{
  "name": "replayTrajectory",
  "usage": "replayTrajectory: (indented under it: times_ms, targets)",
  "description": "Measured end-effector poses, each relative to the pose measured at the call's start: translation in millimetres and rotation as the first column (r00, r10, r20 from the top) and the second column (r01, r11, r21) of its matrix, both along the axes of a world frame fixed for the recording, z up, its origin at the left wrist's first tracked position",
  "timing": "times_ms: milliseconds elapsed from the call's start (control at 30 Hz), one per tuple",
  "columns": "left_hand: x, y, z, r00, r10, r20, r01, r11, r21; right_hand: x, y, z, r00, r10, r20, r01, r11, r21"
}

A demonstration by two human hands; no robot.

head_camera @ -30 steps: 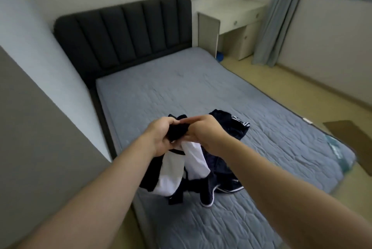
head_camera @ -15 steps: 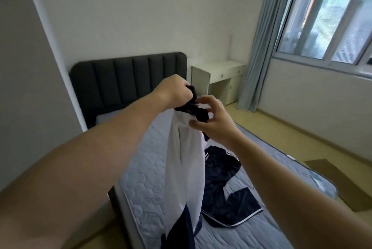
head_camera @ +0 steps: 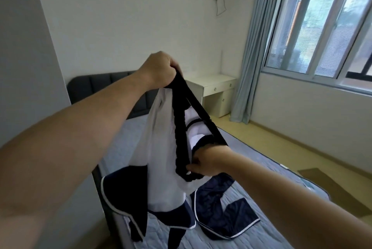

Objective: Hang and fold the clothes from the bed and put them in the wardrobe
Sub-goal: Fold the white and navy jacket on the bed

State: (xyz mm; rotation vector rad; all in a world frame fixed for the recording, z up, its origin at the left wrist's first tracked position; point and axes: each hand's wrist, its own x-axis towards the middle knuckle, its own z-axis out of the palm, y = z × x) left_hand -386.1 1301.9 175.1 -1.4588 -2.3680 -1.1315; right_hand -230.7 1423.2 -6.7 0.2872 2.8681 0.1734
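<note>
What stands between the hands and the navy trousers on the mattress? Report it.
Only the white and navy jacket: the left hand and the right hand both grip its black ribbed band, and it hangs in front of part of the navy white-piped trousers lying on the grey quilted mattress.

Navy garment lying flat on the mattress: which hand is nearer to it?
Right. The right hand is low, just above the navy garment, gripping the black band of the white garment. The left hand grips that band much higher up.

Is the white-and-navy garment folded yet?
Not folded: the garment hangs loose, its black band stretched between the left hand and right hand.
</note>
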Motion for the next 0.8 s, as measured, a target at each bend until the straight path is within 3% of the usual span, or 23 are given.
replayTrajectory:
  times_ms: [167,267,333,533,633,700,767,800]
  targets:
    - [-39.7,-14.6,3.9,0.985,0.166,-0.05,-0.165,0.986,0.01,29.5,-3.8,-11.4,0.97,0.205,0.129,-0.233,0.938,0.257]
    - [-68.6,-27.3,-2.5,0.957,0.276,-0.087,-0.28,0.959,-0.043,41.5,22.6,14.2,0.941,0.335,-0.054,-0.293,0.881,0.371]
    - [-84.2,-37.8,-10.1,0.94,0.333,-0.079,-0.339,0.937,-0.087,47.2,48.4,37.2,0.911,0.355,-0.209,-0.247,0.876,0.415]
    - [-107.4,-49.9,-26.5,0.942,0.329,0.064,-0.308,0.926,-0.218,61.7,120.7,97.5,0.817,-0.077,-0.571,0.195,0.97,0.148]
    - [-106.2,-42.5,-31.8,0.95,0.282,0.132,-0.236,0.93,-0.282,63.7,139.3,122.0,0.772,-0.435,-0.464,0.393,0.9,-0.189]
    - [-103.0,-33.3,-37.4,0.954,0.26,0.148,-0.183,0.899,-0.398,66.4,141.2,129.4,0.807,-0.451,-0.382,0.443,0.889,-0.113]
    - [-101.0,-22.3,-45.5,0.946,0.253,0.202,-0.136,0.876,-0.462,71.0,144.8,131.2,0.796,-0.393,-0.46,0.432,0.902,-0.023]
    - [-102.3,-16.4,-49.7,0.94,0.246,0.238,-0.121,0.889,-0.441,74.1,147.3,130.2,0.765,-0.405,-0.501,0.428,0.901,-0.075]
